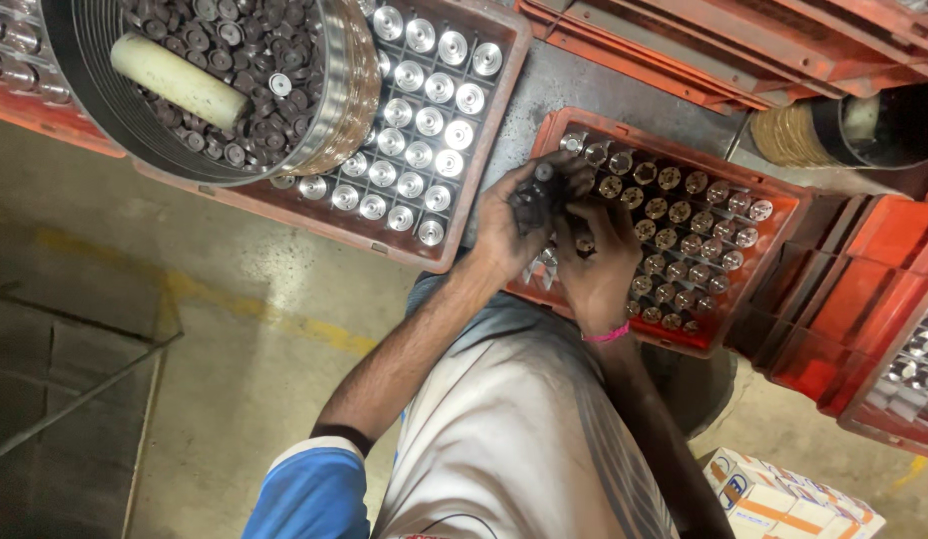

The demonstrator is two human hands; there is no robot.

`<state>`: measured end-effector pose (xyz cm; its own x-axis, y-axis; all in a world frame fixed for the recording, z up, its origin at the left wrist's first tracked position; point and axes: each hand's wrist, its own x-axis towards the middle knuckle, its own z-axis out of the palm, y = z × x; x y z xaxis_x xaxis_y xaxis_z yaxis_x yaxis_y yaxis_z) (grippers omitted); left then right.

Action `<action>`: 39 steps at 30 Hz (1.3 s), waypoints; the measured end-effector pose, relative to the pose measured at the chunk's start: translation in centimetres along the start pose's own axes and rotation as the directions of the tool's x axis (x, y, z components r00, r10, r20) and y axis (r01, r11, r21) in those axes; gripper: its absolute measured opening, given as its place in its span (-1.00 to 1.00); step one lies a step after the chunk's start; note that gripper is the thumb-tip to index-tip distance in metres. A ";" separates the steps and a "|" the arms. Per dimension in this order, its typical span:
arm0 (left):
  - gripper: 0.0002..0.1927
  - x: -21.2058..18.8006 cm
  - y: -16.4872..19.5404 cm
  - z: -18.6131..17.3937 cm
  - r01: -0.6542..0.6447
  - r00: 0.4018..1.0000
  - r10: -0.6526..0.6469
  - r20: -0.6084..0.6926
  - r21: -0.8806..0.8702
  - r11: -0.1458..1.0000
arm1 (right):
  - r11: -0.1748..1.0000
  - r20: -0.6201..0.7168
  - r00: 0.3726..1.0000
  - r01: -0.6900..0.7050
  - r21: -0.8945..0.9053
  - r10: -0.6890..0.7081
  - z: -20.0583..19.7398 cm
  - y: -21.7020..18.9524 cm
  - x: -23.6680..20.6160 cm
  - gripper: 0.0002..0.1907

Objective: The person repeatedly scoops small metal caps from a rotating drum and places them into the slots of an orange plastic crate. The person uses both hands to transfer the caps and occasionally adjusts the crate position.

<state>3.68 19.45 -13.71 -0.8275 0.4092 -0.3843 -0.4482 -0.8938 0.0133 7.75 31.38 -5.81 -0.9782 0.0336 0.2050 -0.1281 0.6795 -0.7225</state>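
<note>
My left hand (512, 222) is cupped and holds a handful of small dark round metal parts (535, 192) above the left end of a red compartment crate (773, 262). My right hand (596, 262), with a pink band at the wrist, rests over the crate's near left cells, its fingers down among the parts; I cannot tell whether it grips one. The crate's cells hold several upright metal cylinders with brass-coloured tops (684, 235).
A round metal bowl (339, 95) full of dark parts, with a cream cylinder (178, 80) lying in it, sits on a second red crate of shiny silver cylinders (424, 125). More red crates (863, 319) stand at the right, a printed carton (773, 499) below.
</note>
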 end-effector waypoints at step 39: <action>-0.58 1.6 -6.7 1.7 0.435 0.875 -0.349 -0.336 0.229 0.871 | 0.860 -0.246 0.845 -0.386 0.332 0.474 -6.3 2.1 -8.2 -0.74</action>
<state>4.80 26.45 -12.86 -0.4544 0.6082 -0.6508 -0.8274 -0.5588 0.0555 16.48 37.12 -4.88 -0.8473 0.5311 -0.0070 0.2132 0.3279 -0.9203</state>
